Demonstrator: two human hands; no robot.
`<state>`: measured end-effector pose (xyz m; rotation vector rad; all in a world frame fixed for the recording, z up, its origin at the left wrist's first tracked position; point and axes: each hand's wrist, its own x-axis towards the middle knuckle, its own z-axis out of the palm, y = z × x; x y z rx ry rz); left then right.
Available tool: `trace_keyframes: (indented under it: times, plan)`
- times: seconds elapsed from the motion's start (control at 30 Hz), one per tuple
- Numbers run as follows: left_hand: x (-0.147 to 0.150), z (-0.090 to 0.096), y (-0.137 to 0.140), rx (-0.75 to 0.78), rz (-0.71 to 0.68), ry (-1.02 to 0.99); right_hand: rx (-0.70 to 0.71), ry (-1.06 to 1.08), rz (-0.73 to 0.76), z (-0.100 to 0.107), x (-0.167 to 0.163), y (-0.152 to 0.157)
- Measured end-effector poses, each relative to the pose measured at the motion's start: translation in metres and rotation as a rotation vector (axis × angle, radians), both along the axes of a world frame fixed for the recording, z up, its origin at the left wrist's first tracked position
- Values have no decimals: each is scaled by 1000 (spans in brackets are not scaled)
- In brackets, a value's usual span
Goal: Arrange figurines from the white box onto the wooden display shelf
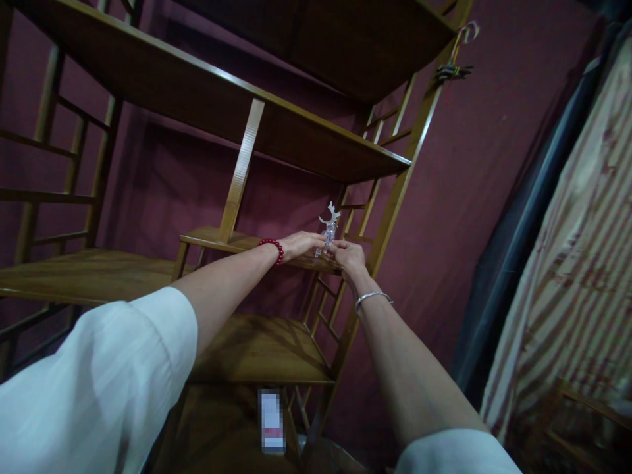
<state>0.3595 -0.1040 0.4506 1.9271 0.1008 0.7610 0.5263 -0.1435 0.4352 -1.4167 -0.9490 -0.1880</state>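
A small clear figurine with pale branching antlers, apparently a deer, is upright between my two hands, just at the middle wooden shelf near its right end. My left hand, with a red bead bracelet on its wrist, reaches in from the left with its fingers closed at the figurine's side. From the right, my right hand, below which a silver bangle circles the wrist, pinches the figurine's lower part. Its base is partly hidden by my fingers, so I cannot tell whether it rests on the shelf.
The wooden rack has an upper shelf, a short upright divider, a left shelf and a lower shelf. A dark bundle hangs on the right post. Striped curtain hangs at right. A blurred pale box-like item is below.
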Motion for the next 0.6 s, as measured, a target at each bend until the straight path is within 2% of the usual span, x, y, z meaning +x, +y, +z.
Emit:
trace_keyframes:
  times: [0.1,0.2,0.43,0.6]
  plan:
    - [4,0,6,6,28,-13,-13,83,-1,1,-1,2]
    - [6,0,10,22,56,-11,-54,49,-15,0,1,4]
    - [13,-1,12,76,-54,77,-123,-47,-99,0,9,7]
    - [18,-2,17,159,16,64,-147,-73,-129,1,10,6]
